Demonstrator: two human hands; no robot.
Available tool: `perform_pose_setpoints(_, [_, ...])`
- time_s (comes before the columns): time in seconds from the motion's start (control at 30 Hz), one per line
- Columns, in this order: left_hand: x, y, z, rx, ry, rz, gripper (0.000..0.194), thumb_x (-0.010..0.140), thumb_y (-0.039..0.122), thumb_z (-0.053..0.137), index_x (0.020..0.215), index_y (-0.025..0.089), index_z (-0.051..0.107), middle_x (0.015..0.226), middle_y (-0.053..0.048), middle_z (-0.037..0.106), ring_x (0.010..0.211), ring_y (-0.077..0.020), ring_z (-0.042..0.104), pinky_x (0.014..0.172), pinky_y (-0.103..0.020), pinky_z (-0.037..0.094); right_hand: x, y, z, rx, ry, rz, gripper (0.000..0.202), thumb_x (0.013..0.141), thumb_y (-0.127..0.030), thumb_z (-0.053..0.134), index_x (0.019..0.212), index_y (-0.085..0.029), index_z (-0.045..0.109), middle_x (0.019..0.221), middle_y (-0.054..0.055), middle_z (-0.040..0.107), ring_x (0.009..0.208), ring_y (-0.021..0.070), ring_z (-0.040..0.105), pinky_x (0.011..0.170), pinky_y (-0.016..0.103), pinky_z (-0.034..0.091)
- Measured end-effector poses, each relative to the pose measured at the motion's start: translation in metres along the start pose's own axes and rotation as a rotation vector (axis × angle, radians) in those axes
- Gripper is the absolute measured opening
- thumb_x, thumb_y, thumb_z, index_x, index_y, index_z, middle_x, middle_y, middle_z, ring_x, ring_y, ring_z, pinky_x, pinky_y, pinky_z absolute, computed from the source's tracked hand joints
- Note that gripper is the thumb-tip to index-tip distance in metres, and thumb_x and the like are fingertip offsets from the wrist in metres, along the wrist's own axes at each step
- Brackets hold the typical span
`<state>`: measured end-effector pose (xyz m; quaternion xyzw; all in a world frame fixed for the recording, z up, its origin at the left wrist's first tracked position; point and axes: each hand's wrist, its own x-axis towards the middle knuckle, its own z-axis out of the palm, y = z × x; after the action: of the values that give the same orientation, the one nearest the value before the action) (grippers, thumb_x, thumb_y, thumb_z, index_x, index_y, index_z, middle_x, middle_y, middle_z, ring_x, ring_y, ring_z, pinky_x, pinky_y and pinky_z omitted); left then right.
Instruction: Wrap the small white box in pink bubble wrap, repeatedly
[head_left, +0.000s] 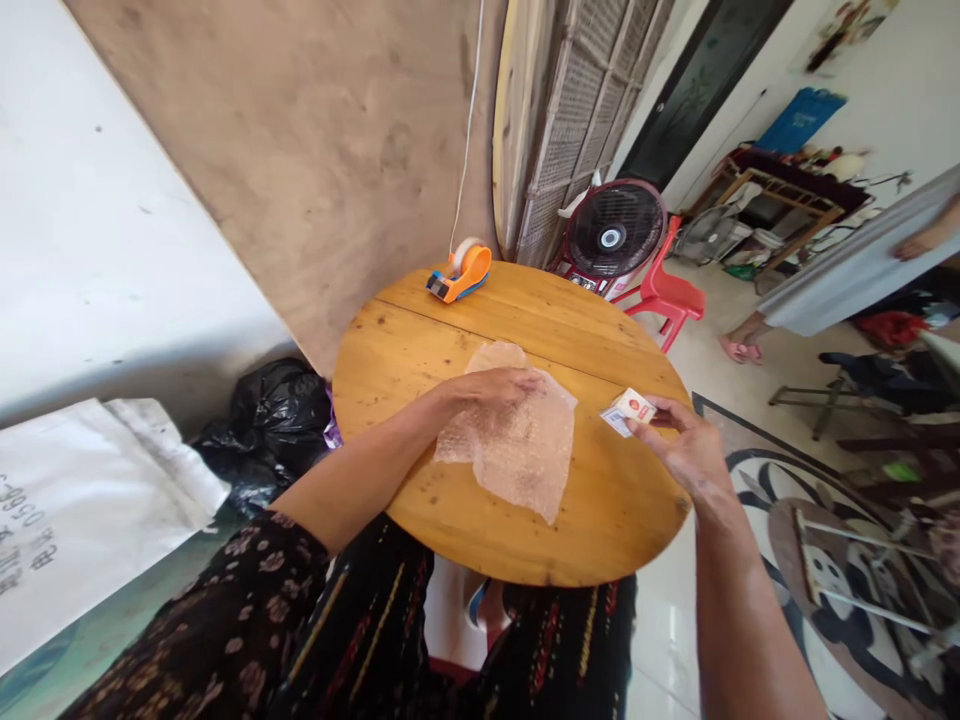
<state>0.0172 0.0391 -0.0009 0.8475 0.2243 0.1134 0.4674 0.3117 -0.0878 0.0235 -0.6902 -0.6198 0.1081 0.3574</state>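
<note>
Wooden tabletop [622, 525] bears one tape dispenser [469, 272] and bubble wrap [525, 455] under one left hand [502, 386], fingers unclenched; one right hand [684, 440] grips one small white box [634, 409].

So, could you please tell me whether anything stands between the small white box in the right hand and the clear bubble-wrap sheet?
Nothing visible stands between the box in the right hand and the sheet; just the round yellow-brown wooden tabletop separates them. The left hand, though, lies over the sheet's upper part.
</note>
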Motion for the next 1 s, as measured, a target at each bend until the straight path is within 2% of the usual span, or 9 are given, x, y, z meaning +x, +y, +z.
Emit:
perform_pose_setpoints(0.13, [0.002,-0.001,0.000,-0.044,-0.016,-0.074,0.063,0.080,0.011,0.044,0.143,0.013,0.043,0.154,-0.011,0.044,0.142,-0.0217,0.042,0.116,-0.034,0.034,0.002,0.023,0.004,-0.146,-0.031,-0.011,0.058,0.074,-0.058,0.069,0.115,-0.017,0.066,0.105,0.013,0.073,0.089,0.0274,0.069,0.083,0.046,0.056])
perform_pose_setpoints(0.23, [0.002,-0.003,0.000,-0.045,-0.013,-0.033,0.056,0.084,0.013,0.044,0.140,0.014,0.046,0.154,-0.010,0.043,0.143,-0.0221,0.040,0.117,-0.035,0.033,-0.006,0.004,0.003,-0.216,0.160,-0.175,0.059,0.078,-0.056,0.066,0.122,-0.018,0.063,0.123,0.016,0.066,0.106,0.0300,0.065,0.093,0.050,0.052])
perform_pose_setpoints(0.3, [0.003,-0.004,0.000,-0.032,-0.005,0.000,0.051,0.088,0.019,0.045,0.138,0.016,0.049,0.155,-0.008,0.042,0.143,-0.0225,0.039,0.118,-0.036,0.031,-0.018,-0.024,0.006,-0.168,0.171,-0.269,0.038,0.085,-0.048,0.064,0.112,-0.021,0.068,0.109,0.011,0.071,0.099,0.0264,0.068,0.093,0.047,0.053])
perform_pose_setpoints(0.47, [0.006,-0.007,-0.001,-0.049,-0.033,-0.054,0.060,0.087,0.021,0.046,0.145,0.015,0.039,0.155,-0.011,0.041,0.143,-0.0203,0.040,0.117,-0.036,0.032,-0.043,-0.086,0.046,-0.023,-0.290,-0.477,0.022,0.091,-0.027,0.055,0.107,-0.024,0.070,0.116,0.010,0.070,0.109,0.0243,0.066,0.097,0.043,0.053])
perform_pose_setpoints(0.53, [0.006,-0.004,-0.001,-0.062,-0.008,-0.083,0.064,0.085,0.020,0.046,0.148,0.014,0.036,0.154,-0.012,0.043,0.142,-0.0216,0.042,0.115,-0.036,0.036,-0.039,-0.095,0.067,-0.064,-0.354,-0.460,0.027,0.089,-0.024,0.053,0.110,-0.022,0.070,0.127,0.011,0.065,0.117,0.0266,0.062,0.101,0.046,0.051])
perform_pose_setpoints(0.63, [0.002,0.004,-0.001,-0.080,0.005,0.013,0.060,0.078,0.016,0.045,0.139,0.014,0.047,0.145,-0.011,0.054,0.135,-0.0230,0.050,0.113,-0.036,0.039,-0.018,-0.095,0.089,-0.133,-0.367,-0.439,0.043,0.084,-0.017,0.051,0.125,-0.019,0.064,0.141,0.014,0.056,0.132,0.0296,0.051,0.111,0.050,0.041])
perform_pose_setpoints(0.73, [0.000,0.010,-0.001,-0.104,0.020,0.122,0.059,0.072,0.010,0.042,0.130,0.014,0.052,0.142,-0.010,0.055,0.133,-0.0206,0.050,0.114,-0.037,0.037,0.006,-0.090,0.098,-0.208,-0.395,-0.386,0.057,0.080,-0.026,0.060,0.137,-0.018,0.054,0.144,0.016,0.052,0.135,0.0333,0.047,0.113,0.052,0.037])
perform_pose_setpoints(0.83, [0.000,0.011,0.001,-0.104,0.068,0.103,0.063,0.071,0.009,0.042,0.133,0.016,0.048,0.148,-0.011,0.050,0.136,-0.0208,0.047,0.115,-0.039,0.037,0.020,-0.084,0.100,-0.310,-0.462,-0.282,0.075,0.076,-0.046,0.070,0.141,-0.014,0.049,0.150,0.021,0.044,0.139,0.0397,0.040,0.114,0.056,0.033])
perform_pose_setpoints(1.0, [-0.001,0.012,0.001,-0.004,0.139,0.134,0.071,0.069,0.013,0.048,0.140,0.014,0.044,0.150,-0.012,0.048,0.136,-0.0253,0.046,0.115,-0.042,0.036,0.023,-0.067,0.103,-0.371,-0.486,-0.287,0.094,0.077,-0.063,0.065,0.148,-0.007,0.039,0.159,0.025,0.030,0.146,0.0408,0.029,0.117,0.056,0.026])
